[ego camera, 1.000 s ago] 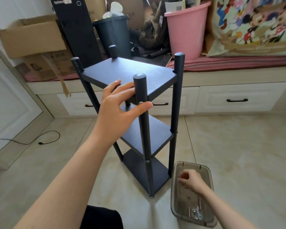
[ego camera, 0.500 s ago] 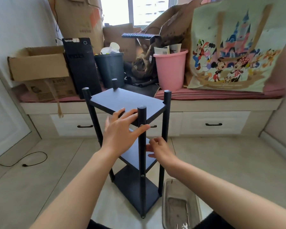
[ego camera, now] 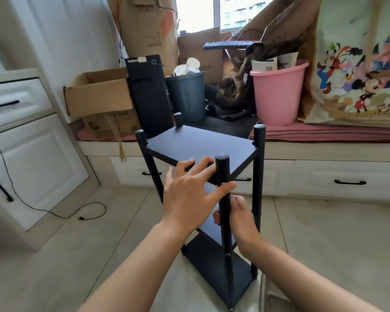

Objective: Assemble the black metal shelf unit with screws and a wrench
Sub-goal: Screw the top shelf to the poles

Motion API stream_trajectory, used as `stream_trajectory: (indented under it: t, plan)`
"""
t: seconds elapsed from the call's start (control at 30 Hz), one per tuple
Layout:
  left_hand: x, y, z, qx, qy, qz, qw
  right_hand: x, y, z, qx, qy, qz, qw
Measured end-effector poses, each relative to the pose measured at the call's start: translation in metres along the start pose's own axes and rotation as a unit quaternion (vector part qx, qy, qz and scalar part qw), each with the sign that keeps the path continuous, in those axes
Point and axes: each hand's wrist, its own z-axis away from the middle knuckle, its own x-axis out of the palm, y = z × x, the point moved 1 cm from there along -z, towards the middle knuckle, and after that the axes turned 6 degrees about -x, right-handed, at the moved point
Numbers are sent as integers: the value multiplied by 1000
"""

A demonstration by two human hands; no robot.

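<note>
Left hand sits at the near front corner of the black shelf unit, fingers spread and mostly straight, fingertips on the front edge of the top shelf, thumb reaching across to touch the near front post. Right hand is lower, at middle-shelf height, fingers curled around that same post from the right side, gripping it; what it may hold inside the grip can't be told. Both bare forearms come in from the bottom of the view. Shelf unit stands upright on the pale tiled floor, three dark shelves stacked between four round black posts with capped tops, bottom shelf close to the floor. It stands in front of a white drawer bench with black handles. On the bench behind it: open cardboard box at left, black computer tower just beside it, dark bin with white cups, pink bucket holding papers, cartoon-print bag at far right. Black keyboard lies on top of the boxes near the window. White cabinet at left, black cable trailing across the floor beside it. Corner of a clear plastic container shows at bottom edge, just right of the shelf's foot.
</note>
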Motion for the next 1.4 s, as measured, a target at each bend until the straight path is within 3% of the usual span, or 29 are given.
stream_trajectory:
  t: [0.2,0.37,0.57,0.77,0.9,1.1,1.4]
  plan:
    - [-7,-13,1,-42,76,-45,995,14,-8,-21,14,-59,-35,998]
    - [-35,-37,16,-102,96,-64,988,44,-11,-24,-5,-146,-20,989]
    - [-77,-76,33,-188,116,-5,975,97,-17,-20,-52,-189,30,980]
    - [-111,-121,57,-253,38,41,966,143,-6,-9,-93,-209,53,972]
    - [-121,-149,78,-306,9,174,936,172,4,1,-113,-217,86,966]
    - [-132,-184,116,-334,69,261,903,213,20,15,-126,-255,145,948]
    - [-102,-232,183,-407,88,358,836,239,65,32,-195,-283,330,879]
